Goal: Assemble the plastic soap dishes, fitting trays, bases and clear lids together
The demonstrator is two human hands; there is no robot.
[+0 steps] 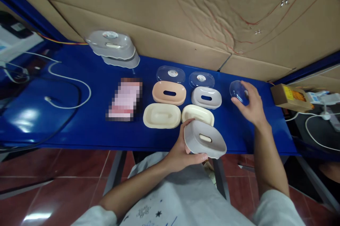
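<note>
My left hand (186,151) grips a grey oval soap dish (217,142), tilted, over the table's front edge; a cream strip shows through its slot. My right hand (251,103) has thumb and fingers around a clear lid (238,90) at the table's right side. Whether that lid touches the table I cannot tell. Between the hands and the wall lie a peach slotted tray (156,95), a lilac-grey slotted tray (216,102), and two cream trays, one whole (148,118) and one partly behind the held dish (186,112). Two labelled clear lids (163,73) (208,83) sit behind them.
A stack of lidded grey dishes (119,52) stands at the back left of the blue table (106,135). A pixelated pink item (124,100) lies left of the trays. White cable (89,91) curls at left; a cardboard box (287,98) is at right.
</note>
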